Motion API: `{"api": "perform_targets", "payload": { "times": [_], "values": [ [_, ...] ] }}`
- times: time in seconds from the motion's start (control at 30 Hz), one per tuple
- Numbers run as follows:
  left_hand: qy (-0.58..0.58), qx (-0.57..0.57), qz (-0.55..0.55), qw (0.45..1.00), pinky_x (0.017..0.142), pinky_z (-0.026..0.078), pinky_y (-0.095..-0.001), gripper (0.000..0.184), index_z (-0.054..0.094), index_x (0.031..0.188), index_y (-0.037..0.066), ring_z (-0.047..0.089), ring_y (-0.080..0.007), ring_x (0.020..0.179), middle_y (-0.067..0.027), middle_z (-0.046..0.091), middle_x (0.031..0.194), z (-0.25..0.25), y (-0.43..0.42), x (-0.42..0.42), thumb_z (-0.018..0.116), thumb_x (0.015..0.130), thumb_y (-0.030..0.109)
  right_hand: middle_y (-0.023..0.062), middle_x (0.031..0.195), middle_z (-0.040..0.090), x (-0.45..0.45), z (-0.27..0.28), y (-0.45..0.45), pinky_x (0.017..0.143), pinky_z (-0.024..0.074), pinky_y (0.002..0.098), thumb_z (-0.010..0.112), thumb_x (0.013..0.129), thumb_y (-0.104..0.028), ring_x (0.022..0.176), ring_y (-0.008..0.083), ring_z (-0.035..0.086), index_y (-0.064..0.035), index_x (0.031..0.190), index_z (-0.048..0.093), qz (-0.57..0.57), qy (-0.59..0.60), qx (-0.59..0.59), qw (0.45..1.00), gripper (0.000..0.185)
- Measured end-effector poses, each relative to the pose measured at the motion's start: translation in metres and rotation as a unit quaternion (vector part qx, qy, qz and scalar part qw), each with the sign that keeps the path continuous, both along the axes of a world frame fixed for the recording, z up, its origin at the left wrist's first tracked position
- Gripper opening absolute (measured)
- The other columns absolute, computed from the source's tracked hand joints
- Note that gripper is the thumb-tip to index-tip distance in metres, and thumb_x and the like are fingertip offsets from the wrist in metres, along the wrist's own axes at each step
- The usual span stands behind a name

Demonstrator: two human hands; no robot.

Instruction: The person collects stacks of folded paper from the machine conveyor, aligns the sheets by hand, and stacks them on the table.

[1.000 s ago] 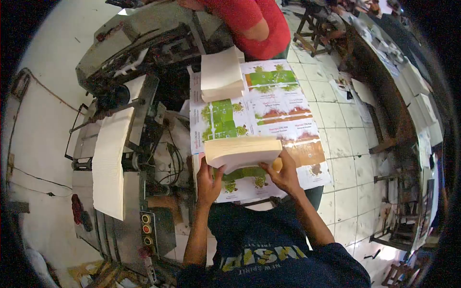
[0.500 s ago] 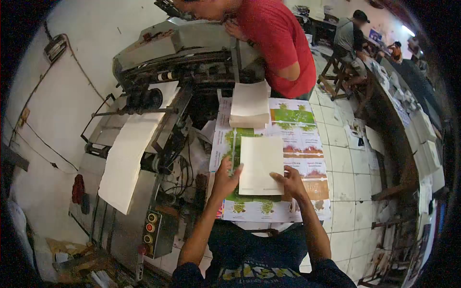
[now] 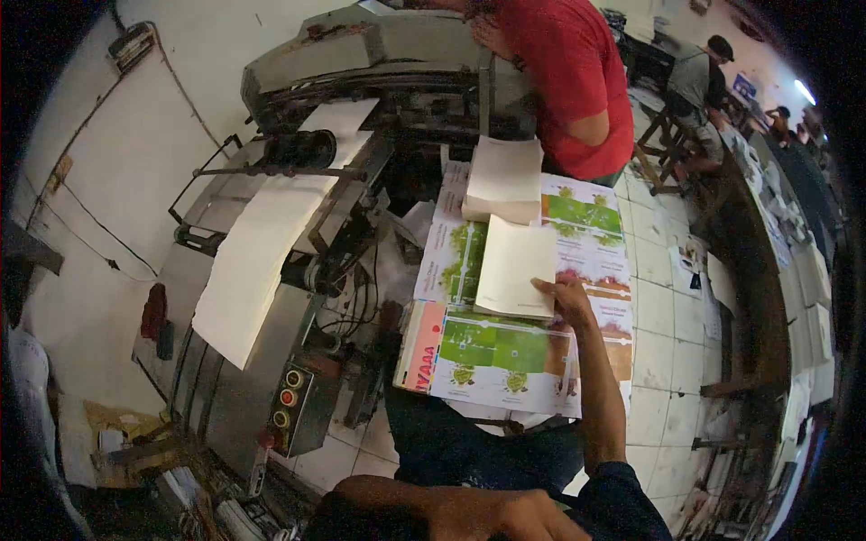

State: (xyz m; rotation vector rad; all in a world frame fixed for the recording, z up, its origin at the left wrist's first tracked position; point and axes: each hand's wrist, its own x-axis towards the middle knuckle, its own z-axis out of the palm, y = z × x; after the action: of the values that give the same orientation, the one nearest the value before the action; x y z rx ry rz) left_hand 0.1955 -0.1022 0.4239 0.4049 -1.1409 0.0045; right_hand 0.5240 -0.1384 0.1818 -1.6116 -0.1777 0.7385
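Note:
My right hand (image 3: 570,301) is closed on the lower right edge of a cream paper stack (image 3: 516,270), thumb on top. The stack's far edge meets a second, thicker paper stack (image 3: 503,178). Beneath both are printed sheets (image 3: 496,347) with green and brown designs. Low in the view, close to my body, my left hand (image 3: 532,518) is off the paper; its fingers are cut off or hidden, so whether it holds anything cannot be seen.
At left, a machine (image 3: 244,415) carries a long row of overlapping sheets (image 3: 262,257) and has buttons on a control box (image 3: 290,397). A person in red (image 3: 577,81) leans beyond the table. Another person (image 3: 693,81) sits behind, beside a long bench (image 3: 767,298) with papers.
The held stack has moved away from me towards the thicker stack. My left hand has let go and come back near my body. The view has shifted.

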Motion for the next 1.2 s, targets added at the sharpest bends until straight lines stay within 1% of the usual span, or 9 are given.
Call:
{"api": "perform_targets", "payload": {
  "times": [0.2,0.27,0.33,0.47,0.6,0.83,0.9,1.13,1.2],
  "values": [
    [-0.004,0.044,-0.28,0.959,0.056,0.05,-0.0341,0.038,0.073,0.092,-0.008,0.065,-0.027,0.066,-0.0181,0.068,0.084,-0.006,0.001,0.015,0.078,0.083,0.028,0.0028,0.072,0.069,0.013,-0.01,-0.007,0.057,0.0474,0.0273,0.081,0.084,-0.032,0.061,0.0104,0.058,-0.0011,0.09,0.076,0.02,-0.154,-0.197,0.968,0.032],
    [0.146,0.017,0.028,0.989,0.053,0.048,-0.0321,0.028,0.074,0.08,-0.005,0.063,-0.0242,0.062,-0.0182,0.068,0.08,0.01,0.006,0.002,0.075,0.085,0.023,0.0076,0.07,0.069,0.0,0.016,-0.011,0.06,0.0499,0.0308,0.08,0.083,-0.036,0.061,0.0142,0.061,0.001,0.086,0.074,-0.047,-0.224,-0.208,0.951,0.038],
    [0.136,0.007,0.028,0.99,0.054,0.049,-0.033,0.029,0.073,0.074,-0.005,0.062,-0.024,0.06,-0.0183,0.068,0.076,0.004,0.008,0.0,0.074,0.087,0.022,0.0104,0.068,0.069,0.015,0.002,-0.029,0.06,0.0505,0.0339,0.08,0.082,-0.037,0.06,0.0187,0.062,0.0019,0.082,0.073,-0.131,-0.298,-0.154,0.933,0.04],
    [0.154,0.011,0.02,0.988,0.066,0.052,-0.036,0.032,0.075,0.091,-0.007,0.064,-0.0275,0.076,-0.0226,0.069,0.09,-0.002,0.015,-0.008,0.077,0.088,0.025,0.031,0.119,0.06,0.036,-0.017,-0.085,0.094,0.0455,0.052,0.069,0.083,-0.045,0.122,0.0443,0.05,0.0049,0.108,0.066,-0.243,-0.391,-0.391,0.797,0.056],
    [0.07,0.065,-0.067,0.993,0.078,0.051,-0.0425,0.042,0.072,0.11,-0.006,0.061,-0.0328,0.095,-0.0257,0.066,0.11,-0.002,0.029,-0.004,0.081,0.086,0.027,0.0299,0.104,0.069,0.018,0.005,-0.112,0.091,0.0513,0.0533,0.053,0.078,-0.085,0.103,0.0456,0.066,0.0071,0.124,0.055,-0.235,-0.272,-0.414,0.836,0.103],
    [-0.042,0.136,0.004,0.99,0.08,0.05,-0.048,0.061,0.067,0.124,-0.003,0.06,-0.0378,0.099,-0.0274,0.059,0.126,-0.01,0.047,-0.008,0.088,0.077,0.03,0.0336,0.101,0.068,0.012,0.0,-0.111,0.085,0.0532,0.0524,0.05,0.088,-0.074,0.098,0.0462,0.067,0.0106,0.121,0.055,-0.222,-0.318,-0.443,0.808,0.091],
    [-0.049,0.109,-0.164,0.979,0.083,0.049,-0.0497,0.072,0.063,0.133,0.003,0.06,-0.0386,0.103,-0.0248,0.06,0.126,-0.009,0.042,-0.001,0.089,0.074,0.036,0.0334,0.102,0.068,0.007,0.004,-0.109,0.084,0.0536,0.0532,0.05,0.088,-0.074,0.096,0.0467,0.068,0.0079,0.115,0.057,-0.235,-0.33,-0.431,0.806,0.086],
    [-0.018,0.115,0.025,0.993,0.09,0.049,-0.0489,0.083,0.051,0.146,0.008,0.06,-0.04,0.113,-0.0222,0.056,0.136,-0.023,0.045,-0.005,0.086,0.077,0.038,0.0318,0.095,0.069,0.016,-0.014,-0.118,0.081,0.0533,0.0543,0.052,0.089,-0.071,0.092,0.0468,0.068,0.0069,0.111,0.058,-0.236,-0.355,-0.408,0.807,0.081],
    [0.092,0.344,0.015,0.935,0.101,0.039,-0.0549,0.1,0.055,0.138,0.002,0.052,-0.0398,0.121,-0.02,0.057,0.13,-0.056,0.062,-0.025,0.069,0.073,0.077,0.035,0.099,0.068,0.019,-0.014,-0.12,0.082,0.0525,0.0544,0.049,0.088,-0.075,0.095,0.0502,0.067,0.0083,0.112,0.059,-0.238,-0.332,-0.422,0.809,0.087]
  ]
}}
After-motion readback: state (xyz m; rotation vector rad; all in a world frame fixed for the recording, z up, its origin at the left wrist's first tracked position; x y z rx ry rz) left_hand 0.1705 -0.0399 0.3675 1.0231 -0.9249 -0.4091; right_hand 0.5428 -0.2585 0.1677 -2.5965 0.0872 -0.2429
